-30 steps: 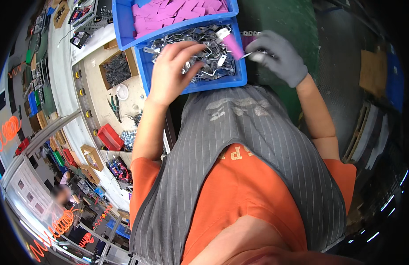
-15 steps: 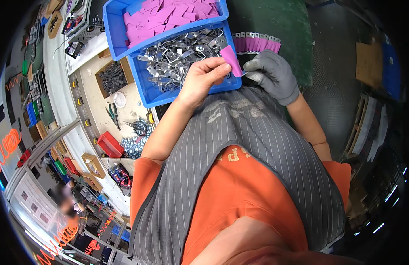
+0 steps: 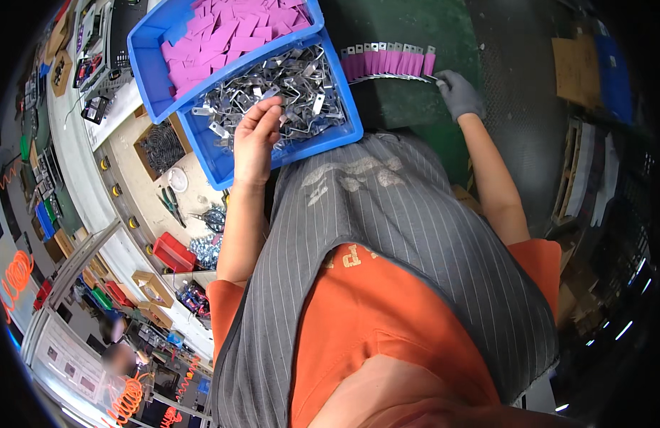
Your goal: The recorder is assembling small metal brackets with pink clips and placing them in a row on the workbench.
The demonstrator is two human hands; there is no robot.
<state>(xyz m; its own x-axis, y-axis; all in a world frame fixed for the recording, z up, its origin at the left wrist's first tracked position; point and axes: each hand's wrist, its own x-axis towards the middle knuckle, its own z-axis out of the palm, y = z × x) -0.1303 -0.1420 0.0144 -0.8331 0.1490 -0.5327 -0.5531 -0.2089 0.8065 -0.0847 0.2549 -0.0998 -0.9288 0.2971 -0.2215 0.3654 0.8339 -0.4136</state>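
Above the blue bin of metal brackets (image 3: 301, 85) is my bare left hand (image 3: 256, 139), its thumb and fingers pinched together. Whether a bracket is in that pinch I cannot make out against the pile. My right hand (image 3: 460, 95), in a grey glove, is at the right end of a row of brackets with pink sleeves (image 3: 380, 61) on the green surface. Its fingertips close on the lower end of the last pink-covered bracket (image 3: 430, 63), which stands slightly apart from the others. Bare metal tabs with holes show at the tops of the row.
Behind the bracket bin, a second blue bin (image 3: 148, 78) holds pink pieces (image 3: 230, 28). Left on the bench are a box of black coils (image 3: 161, 148), pliers (image 3: 170, 205) and a red tray (image 3: 174, 251). Cardboard (image 3: 576, 70) stands at the far right. Other people appear at lower left.
My hands have parted: the left moved left over the brackets, and the right carried the pink-covered bracket to the row's right end. The whole view has shifted slightly.
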